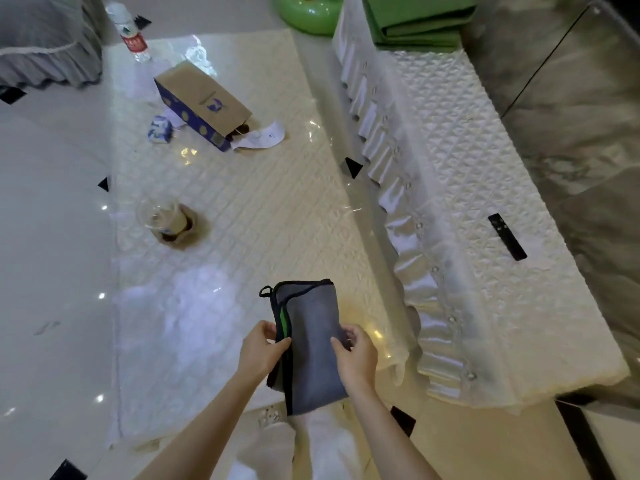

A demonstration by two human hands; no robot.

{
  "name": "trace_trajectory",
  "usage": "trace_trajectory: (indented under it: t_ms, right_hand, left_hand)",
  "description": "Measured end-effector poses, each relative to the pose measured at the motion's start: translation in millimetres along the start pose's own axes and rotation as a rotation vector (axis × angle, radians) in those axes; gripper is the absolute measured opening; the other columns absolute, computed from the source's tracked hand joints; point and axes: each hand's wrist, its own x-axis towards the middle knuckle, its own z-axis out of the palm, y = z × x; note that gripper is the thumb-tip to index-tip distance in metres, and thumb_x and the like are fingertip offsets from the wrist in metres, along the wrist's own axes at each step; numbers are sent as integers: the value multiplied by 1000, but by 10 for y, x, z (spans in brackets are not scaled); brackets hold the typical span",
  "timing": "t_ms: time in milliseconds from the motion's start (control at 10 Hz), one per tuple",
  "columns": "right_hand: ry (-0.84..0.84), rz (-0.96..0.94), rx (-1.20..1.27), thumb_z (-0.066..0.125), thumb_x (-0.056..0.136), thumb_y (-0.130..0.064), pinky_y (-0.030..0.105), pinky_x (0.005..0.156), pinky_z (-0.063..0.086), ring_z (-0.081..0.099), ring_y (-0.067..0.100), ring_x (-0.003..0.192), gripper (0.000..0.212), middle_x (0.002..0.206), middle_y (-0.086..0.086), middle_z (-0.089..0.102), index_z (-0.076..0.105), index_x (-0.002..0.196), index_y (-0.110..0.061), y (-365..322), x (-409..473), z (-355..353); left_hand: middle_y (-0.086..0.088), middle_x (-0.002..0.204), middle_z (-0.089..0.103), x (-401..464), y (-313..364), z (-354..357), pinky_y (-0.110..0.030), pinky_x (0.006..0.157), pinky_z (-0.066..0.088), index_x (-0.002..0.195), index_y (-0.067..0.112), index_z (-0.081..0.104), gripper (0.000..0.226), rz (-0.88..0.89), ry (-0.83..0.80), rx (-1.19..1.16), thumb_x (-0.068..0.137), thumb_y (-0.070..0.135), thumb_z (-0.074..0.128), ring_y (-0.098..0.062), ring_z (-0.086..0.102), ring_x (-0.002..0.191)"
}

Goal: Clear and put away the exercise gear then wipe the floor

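Both hands held a folded grey cloth (313,344) near the person, above the near end of the quilted mat (242,209): the left hand (261,351) pinched its left edge and the right hand (356,355) gripped its right edge. This looked like readying the cloth for the wiping step, with the folded green mat (419,22) already lying on the far bench (485,168). The next move likely called for lowering the cloth to the brown spill (183,233) around the tipped cup (161,216) on the left.

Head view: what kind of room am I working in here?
Probably a home living room: a glossy tiled floor, a long bench with a quilted, frilled cover holding a remote control, and a skirted grey seat.
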Motion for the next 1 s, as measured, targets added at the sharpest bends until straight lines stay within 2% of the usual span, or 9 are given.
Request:
trace_trajectory:
  t_ms: [100,200,300,400,500,600,700,800,1000]
  right_hand:
    - [-11,3,-49,66,84,-8,9,70,39,57,8,88,19,94,-6,61,63,100,-16,175,443,104]
    - [-12,18,-88,66,83,-5,6,64,36,56,10,84,17,91,-4,61,64,97,-13,389,798,216]
    - [-24,34,-91,65,83,-3,7,64,36,56,11,81,15,87,-4,60,63,93,-14,624,1119,346]
    - [-53,36,-112,64,84,-3,15,73,40,57,12,86,17,91,-3,61,63,95,-16,865,1340,492]
    - [-31,48,-145,62,86,-5,18,79,40,56,11,94,23,102,-2,62,63,108,-13,1109,1462,591]
    - [1,44,-216,64,85,-11,22,82,42,56,15,100,31,110,1,61,59,115,-13,1262,1529,600]
    - [-4,41,-276,67,84,-16,26,82,46,59,20,100,32,110,5,62,59,114,-14,1322,1589,571]
    - [-67,81,-319,67,84,-17,25,78,44,59,21,98,32,109,7,62,57,114,-13,1306,1601,489]
    - [-139,115,-372,62,87,-7,26,77,44,58,18,88,19,97,5,63,62,105,-8,1059,1349,166]
  left_hand:
    - [-3,88,58,367,-99,286,-30,68,42,85,12,51,17,-101,24,-21,80,14,68,-24,56,85]
    - [-5,92,60,670,-213,537,-33,73,47,87,11,52,17,-186,48,-58,80,14,68,-25,58,87]
    - [-2,90,56,944,-355,749,-28,68,39,91,10,51,18,-198,66,-45,83,15,66,-19,54,83]
    - [-2,91,56,1160,-538,917,-24,62,42,99,8,50,20,-240,-3,-100,86,16,64,-16,54,77]
    - [-6,104,57,1278,-728,1052,-29,71,48,112,6,48,30,-308,-34,-159,88,18,62,-22,57,89]
    - [-3,102,57,1270,-844,1114,-24,69,44,115,6,50,31,-294,47,-145,88,16,61,-19,56,89]
    - [-1,101,56,1231,-951,1106,-25,74,40,115,8,51,30,-286,80,-76,88,17,61,-15,53,88]
    - [-4,109,59,1166,-1041,1034,-25,74,39,116,8,53,30,-283,46,3,90,20,59,-14,51,90]
    - [-8,111,62,875,-1074,711,-25,75,41,113,8,57,24,-234,14,110,90,15,54,-19,57,99]
